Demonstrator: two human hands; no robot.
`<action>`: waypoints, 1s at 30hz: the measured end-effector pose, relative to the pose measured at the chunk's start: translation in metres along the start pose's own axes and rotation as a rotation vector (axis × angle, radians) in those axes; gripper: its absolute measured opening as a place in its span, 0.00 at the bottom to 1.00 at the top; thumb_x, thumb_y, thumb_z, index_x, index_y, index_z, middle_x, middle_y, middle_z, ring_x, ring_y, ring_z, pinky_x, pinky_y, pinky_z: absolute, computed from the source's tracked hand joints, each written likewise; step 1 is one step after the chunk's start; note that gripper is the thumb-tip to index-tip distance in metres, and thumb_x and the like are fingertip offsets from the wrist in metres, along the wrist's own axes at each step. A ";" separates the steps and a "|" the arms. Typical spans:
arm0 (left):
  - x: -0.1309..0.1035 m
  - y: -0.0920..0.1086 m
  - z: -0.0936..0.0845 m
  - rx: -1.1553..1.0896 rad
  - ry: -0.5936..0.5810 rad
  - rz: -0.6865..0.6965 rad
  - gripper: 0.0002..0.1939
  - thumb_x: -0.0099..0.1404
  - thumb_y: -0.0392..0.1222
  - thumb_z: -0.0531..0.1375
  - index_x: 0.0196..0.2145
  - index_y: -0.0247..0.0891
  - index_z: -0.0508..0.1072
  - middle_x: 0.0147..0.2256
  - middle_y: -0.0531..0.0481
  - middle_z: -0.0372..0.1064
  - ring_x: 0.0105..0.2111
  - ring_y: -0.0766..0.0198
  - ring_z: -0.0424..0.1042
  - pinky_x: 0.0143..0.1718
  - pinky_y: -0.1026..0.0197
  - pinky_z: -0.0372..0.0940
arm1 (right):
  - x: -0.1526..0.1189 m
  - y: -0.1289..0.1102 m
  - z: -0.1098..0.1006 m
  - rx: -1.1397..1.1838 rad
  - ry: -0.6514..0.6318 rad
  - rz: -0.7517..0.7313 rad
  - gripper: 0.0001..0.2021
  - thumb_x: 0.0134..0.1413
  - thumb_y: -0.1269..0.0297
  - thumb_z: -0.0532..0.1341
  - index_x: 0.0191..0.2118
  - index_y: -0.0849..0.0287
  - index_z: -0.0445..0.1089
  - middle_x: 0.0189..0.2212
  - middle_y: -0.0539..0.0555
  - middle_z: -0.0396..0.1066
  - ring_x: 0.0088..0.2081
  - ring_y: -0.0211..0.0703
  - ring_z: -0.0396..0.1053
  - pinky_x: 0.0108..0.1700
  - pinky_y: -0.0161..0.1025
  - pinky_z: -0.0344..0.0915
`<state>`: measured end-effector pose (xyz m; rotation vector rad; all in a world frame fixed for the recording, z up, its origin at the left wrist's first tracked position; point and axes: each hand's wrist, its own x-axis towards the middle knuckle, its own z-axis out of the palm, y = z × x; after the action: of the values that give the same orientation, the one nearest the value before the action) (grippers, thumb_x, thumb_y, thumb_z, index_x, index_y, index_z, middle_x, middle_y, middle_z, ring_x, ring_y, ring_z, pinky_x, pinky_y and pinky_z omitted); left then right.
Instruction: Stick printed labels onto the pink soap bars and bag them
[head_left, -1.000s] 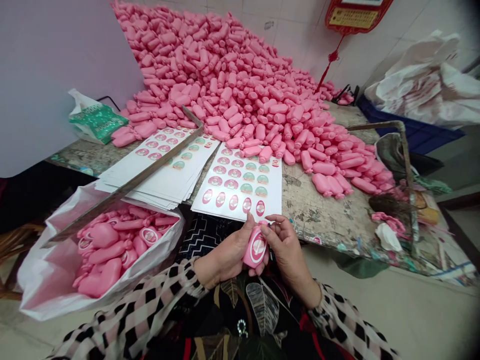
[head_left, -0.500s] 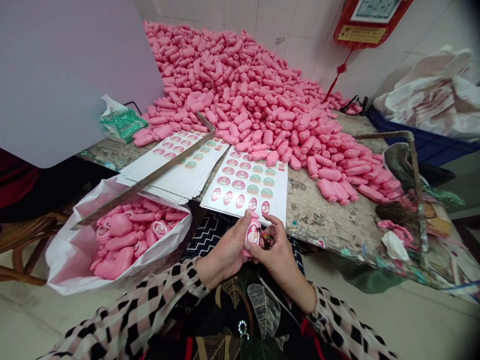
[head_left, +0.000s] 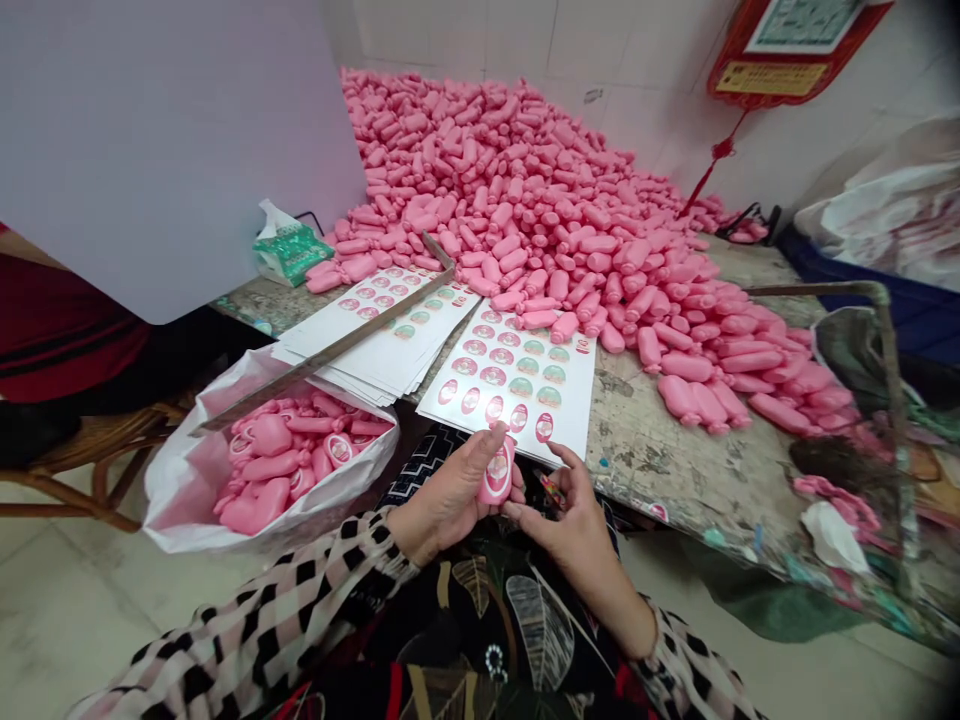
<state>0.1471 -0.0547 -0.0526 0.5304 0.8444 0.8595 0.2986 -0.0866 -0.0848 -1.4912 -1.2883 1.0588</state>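
Note:
My left hand (head_left: 448, 500) is closed around a small pink plastic bottle (head_left: 493, 482), thumb along its upper end. An oval pink-and-white label is on the bottle's face, which points up toward me. Just to the right, my right hand (head_left: 583, 535) is open, thumb and forefinger apart, the thumb tip close to the bottle's lower side. Something small and multicoloured (head_left: 553, 490) shows behind its fingers; I cannot make out what it is. Beyond both hands lies a white sheet of oval stickers (head_left: 480, 372) at the table edge, pink ones and green ones in rows.
A large heap of pink bottles (head_left: 525, 200) covers the back of the table (head_left: 630, 430). Left are stacked sticker sheets (head_left: 330, 345), crossed by a metal bar (head_left: 337, 345), and a white sack (head_left: 180, 500) of labelled bottles. Another metal bar (head_left: 889, 400) stands right. Someone sits at far left.
My right hand has come off the bottle and moved slightly right, fingers spreading. My left hand keeps the bottle, its label now more exposed. The whole view has shifted, moving the scene rightward.

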 end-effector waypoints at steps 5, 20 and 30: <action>-0.012 0.010 -0.015 0.185 0.017 0.111 0.17 0.59 0.55 0.58 0.34 0.39 0.62 0.20 0.57 0.64 0.15 0.71 0.62 0.15 0.70 0.56 | -0.001 0.000 -0.007 0.079 -0.076 0.085 0.33 0.36 0.55 0.69 0.52 0.55 0.62 0.28 0.47 0.61 0.29 0.38 0.61 0.32 0.35 0.61; -0.074 0.048 -0.077 0.619 0.464 0.318 0.19 0.57 0.56 0.59 0.36 0.37 0.66 0.22 0.55 0.65 0.19 0.70 0.64 0.21 0.68 0.58 | 0.022 0.087 -0.008 0.148 -0.374 0.291 0.20 0.36 0.48 0.68 0.32 0.60 0.72 0.27 0.53 0.72 0.29 0.43 0.68 0.34 0.40 0.65; -0.088 0.084 -0.104 1.059 0.799 0.536 0.21 0.62 0.55 0.54 0.43 0.36 0.72 0.40 0.46 0.72 0.39 0.59 0.70 0.43 0.58 0.65 | 0.022 0.085 -0.006 0.152 -0.358 0.290 0.19 0.37 0.49 0.68 0.31 0.60 0.72 0.24 0.51 0.70 0.27 0.40 0.65 0.33 0.39 0.63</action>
<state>-0.0080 -0.0725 -0.0155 1.4270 1.9736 1.0848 0.3275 -0.0726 -0.1664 -1.4427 -1.2167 1.6357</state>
